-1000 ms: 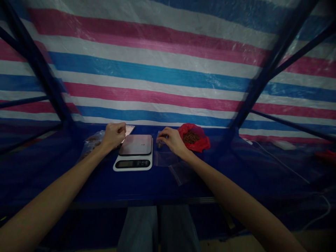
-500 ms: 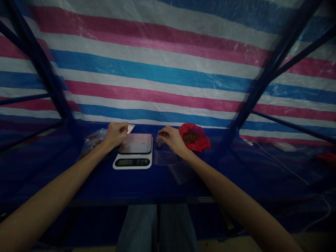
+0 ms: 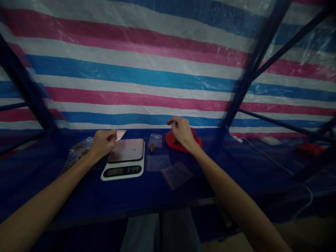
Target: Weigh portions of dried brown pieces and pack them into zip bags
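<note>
From where I stand, the striped sheet (image 3: pixel 131 52) fills the back, and below it lies the blue table (image 3: pixel 112 196). The white scale (image 3: pixel 126 157) sits toward the left of the middle; a nudge from the left hand (image 3: pixel 103 141), just beside its far left corner, could skew it or throw off a reading. To the left of that arm lies a see-through bag of brown lumps (image 3: pixel 76 154), close enough that the forearm might drag it. The red bag (image 3: pixel 172 141) is to the right, under and behind the right hand (image 3: pixel 182 131); its rim looks soft, so a wrist pressing on it could fold it over and spill the brown pieces (image 3: pixel 176 142) inside. The right fingers are loosely bent above it, and I can't tell whether they hold anything; the left ones are curled into a loose fist, with nothing showing between them. In front lie 2 flat see-through bags, 1 nearer the scale (image 3: pixel 158 163) and 1 nearer the right arm (image 3: pixel 176 174); thin as they look, a passing sleeve-less forearm could brush them askew. The small bag (image 3: pixel 155 140) stands out between scale and red bag, with its brown contents (image 3: pixel 152 148) gathered low; if knocked, it may tip them out. Tiniest are 2 or so specks (image 3: pixel 134 149) on the scale plate, possibly just markings; if they're crumbs, they could add stray weight.
</note>
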`<state>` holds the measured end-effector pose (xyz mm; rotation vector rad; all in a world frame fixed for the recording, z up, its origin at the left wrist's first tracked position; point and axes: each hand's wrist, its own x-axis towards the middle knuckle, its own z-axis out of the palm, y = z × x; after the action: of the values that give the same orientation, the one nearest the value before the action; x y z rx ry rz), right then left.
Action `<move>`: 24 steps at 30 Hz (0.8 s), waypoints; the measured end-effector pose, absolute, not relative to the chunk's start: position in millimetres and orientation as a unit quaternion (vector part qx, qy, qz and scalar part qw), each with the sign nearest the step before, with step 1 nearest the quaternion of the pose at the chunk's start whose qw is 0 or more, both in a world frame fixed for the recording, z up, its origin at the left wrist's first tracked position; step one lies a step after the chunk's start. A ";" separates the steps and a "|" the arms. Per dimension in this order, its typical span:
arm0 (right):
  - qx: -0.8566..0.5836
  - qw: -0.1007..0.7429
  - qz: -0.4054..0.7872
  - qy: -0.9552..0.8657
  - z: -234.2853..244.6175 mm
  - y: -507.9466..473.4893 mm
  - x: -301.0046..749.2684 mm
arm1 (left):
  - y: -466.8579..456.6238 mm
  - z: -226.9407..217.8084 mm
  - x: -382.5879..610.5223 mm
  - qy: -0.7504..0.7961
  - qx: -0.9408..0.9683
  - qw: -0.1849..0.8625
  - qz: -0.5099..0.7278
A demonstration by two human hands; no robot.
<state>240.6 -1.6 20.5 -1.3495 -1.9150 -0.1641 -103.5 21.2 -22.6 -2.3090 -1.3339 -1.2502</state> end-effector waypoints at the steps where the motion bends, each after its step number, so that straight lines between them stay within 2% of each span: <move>1: -0.580 0.324 -0.064 -0.745 26.1 0.2 255.3 | 21.5 -23.5 -104.0 -0.439 -0.786 0.107 -0.423; 3: -0.639 0.196 -0.047 -0.742 27.5 4.8 282.3 | 22.4 -25.6 -104.9 -0.415 -0.795 0.124 -0.426; 5: -0.648 0.148 -0.034 -0.746 16.6 9.9 302.1 | 23.5 -27.8 -106.1 -0.395 -0.801 0.140 -0.428; 10: -0.634 0.148 -0.013 -0.759 -17.2 16.9 323.8 | 25.6 -30.4 -111.0 -0.387 -0.808 0.147 -0.419; 17: -0.556 0.175 0.065 -0.810 -24.7 23.3 339.1 | 24.1 -33.6 -105.2 -0.380 -0.832 0.144 -0.379; 24: -0.532 0.195 0.069 -0.821 -31.0 22.2 329.3 | 26.5 -32.4 -108.9 -0.445 -0.818 0.134 -0.341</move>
<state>329.3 22.2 -31.0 -1.4903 -2.3026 0.1936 -108.9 26.5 -32.4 -2.3700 -1.2887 -0.9877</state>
